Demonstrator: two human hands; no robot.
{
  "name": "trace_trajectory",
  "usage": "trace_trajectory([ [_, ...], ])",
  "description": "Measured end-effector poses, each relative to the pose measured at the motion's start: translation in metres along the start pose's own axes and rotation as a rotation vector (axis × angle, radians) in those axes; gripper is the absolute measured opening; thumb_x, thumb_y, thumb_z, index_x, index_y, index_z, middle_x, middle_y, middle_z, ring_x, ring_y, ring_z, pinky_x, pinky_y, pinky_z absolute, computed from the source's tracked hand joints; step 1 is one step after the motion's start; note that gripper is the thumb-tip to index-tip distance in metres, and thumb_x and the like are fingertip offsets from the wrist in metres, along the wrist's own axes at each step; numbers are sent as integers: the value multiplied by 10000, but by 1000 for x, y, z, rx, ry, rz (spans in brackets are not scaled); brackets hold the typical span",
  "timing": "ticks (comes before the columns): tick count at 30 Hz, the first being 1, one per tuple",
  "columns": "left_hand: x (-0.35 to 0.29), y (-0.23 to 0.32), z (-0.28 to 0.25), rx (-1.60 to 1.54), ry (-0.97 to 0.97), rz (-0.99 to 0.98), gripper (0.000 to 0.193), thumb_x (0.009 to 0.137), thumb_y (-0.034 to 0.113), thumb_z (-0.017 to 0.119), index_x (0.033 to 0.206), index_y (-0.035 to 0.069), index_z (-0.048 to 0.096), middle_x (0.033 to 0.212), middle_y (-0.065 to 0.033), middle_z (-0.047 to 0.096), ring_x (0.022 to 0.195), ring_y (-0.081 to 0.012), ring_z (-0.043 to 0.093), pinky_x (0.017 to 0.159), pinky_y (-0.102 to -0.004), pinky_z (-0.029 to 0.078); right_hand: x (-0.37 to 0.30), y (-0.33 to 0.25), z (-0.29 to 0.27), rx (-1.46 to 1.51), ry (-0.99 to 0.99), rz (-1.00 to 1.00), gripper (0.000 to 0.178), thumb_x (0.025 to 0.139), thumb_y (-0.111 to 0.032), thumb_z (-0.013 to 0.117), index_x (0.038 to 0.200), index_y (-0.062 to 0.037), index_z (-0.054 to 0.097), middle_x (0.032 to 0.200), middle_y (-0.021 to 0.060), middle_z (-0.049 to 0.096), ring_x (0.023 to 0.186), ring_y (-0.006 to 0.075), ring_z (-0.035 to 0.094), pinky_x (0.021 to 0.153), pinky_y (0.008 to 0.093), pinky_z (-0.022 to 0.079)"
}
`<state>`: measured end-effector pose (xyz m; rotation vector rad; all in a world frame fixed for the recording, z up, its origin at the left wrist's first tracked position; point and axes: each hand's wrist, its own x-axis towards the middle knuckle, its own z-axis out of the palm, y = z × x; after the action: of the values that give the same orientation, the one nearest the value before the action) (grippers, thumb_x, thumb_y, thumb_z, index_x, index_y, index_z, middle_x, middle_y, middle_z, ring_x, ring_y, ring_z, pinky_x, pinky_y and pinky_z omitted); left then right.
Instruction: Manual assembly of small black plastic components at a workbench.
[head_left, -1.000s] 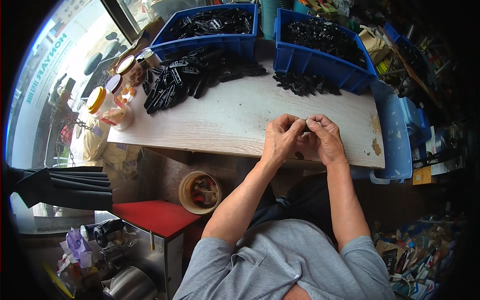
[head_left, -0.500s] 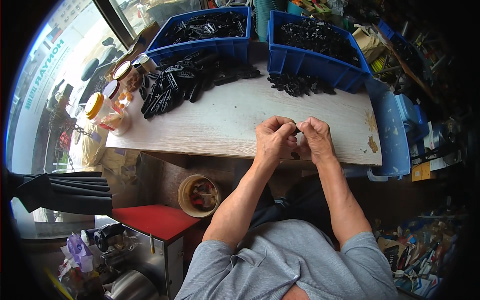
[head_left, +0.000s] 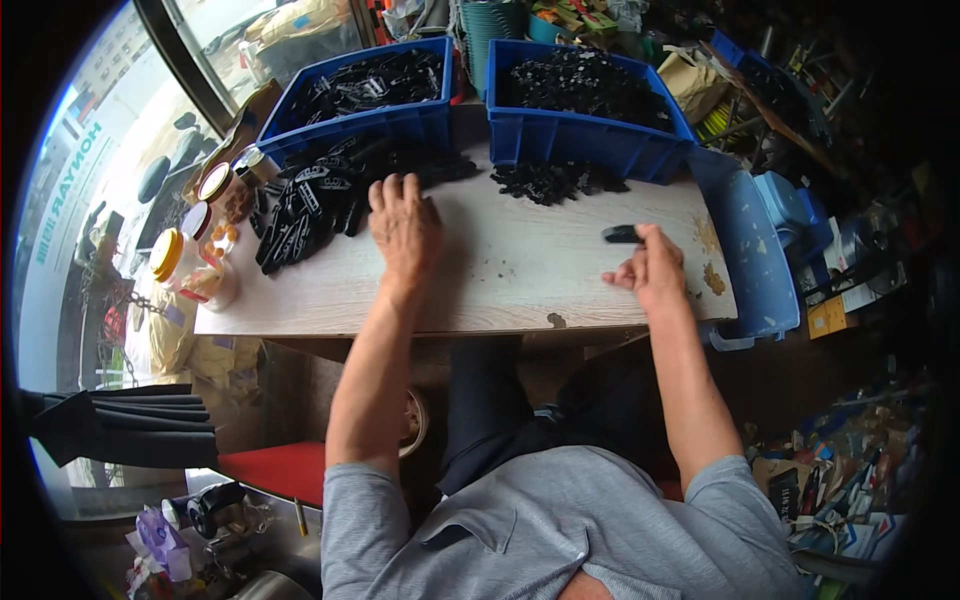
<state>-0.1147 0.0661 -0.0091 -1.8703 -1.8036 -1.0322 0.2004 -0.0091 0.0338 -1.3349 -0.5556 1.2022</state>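
Between the thumb and fingers of my right hand (head_left: 655, 268) is a small, dark, elongated plastic piece (head_left: 622, 234), held above the right part of the table. My left hand (head_left: 405, 228) is stretched out palm down with its fingers apart, at the right edge of a pile of long black plastic pieces (head_left: 312, 196). A dark bit shows beside its knuckles; what lies under the palm is hidden. Farther right, a heap of small black parts (head_left: 556, 182) lies in front of a blue bin.
Two blue bins, one of long black pieces (head_left: 415, 122) and one of small parts (head_left: 590, 142), stand at the table's (head_left: 490, 295) back. Lidded jars (head_left: 190, 268) line its left edge. A light-blue tub (head_left: 758, 255) adjoins the right edge; a bucket (head_left: 414, 422) is below.
My hands were together over the table's front edge. They have parted: the left went out to the long-piece pile, the right moved rightward with the dark piece. The view has shifted somewhat.
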Motion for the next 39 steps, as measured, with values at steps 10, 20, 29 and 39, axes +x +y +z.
trace_trajectory([
  [10,-2,-13,3,28,-256,109,367,715,59,694,1073,117,637,997,-95,646,942,-301,614,768,-409,508,61,-28,-62,-28,346,-84,275,849,-294,722,937,-46,640,463,28,388,432,175,518,576,412,616],
  [20,-29,31,-33,-220,-309,305,242,776,73,681,1012,118,702,1053,-110,634,917,-301,614,759,-405,523,75,-12,4,-292,66,-50,215,854,-243,744,947,-64,671,485,-10,419,426,106,480,526,341,578],
  [29,-33,38,-40,-277,-346,323,292,789,63,689,1073,132,693,1068,-122,646,916,-308,619,788,-404,530,85,-6,54,-425,51,-127,260,836,-237,767,978,-29,703,629,10,540,424,91,467,441,294,527],
  [39,-31,38,-28,-331,-234,226,193,858,172,679,1033,101,644,888,-96,646,861,-296,594,732,-403,501,93,5,69,-541,154,-247,270,813,-229,774,958,-10,711,666,34,585,442,111,470,395,277,467],
])
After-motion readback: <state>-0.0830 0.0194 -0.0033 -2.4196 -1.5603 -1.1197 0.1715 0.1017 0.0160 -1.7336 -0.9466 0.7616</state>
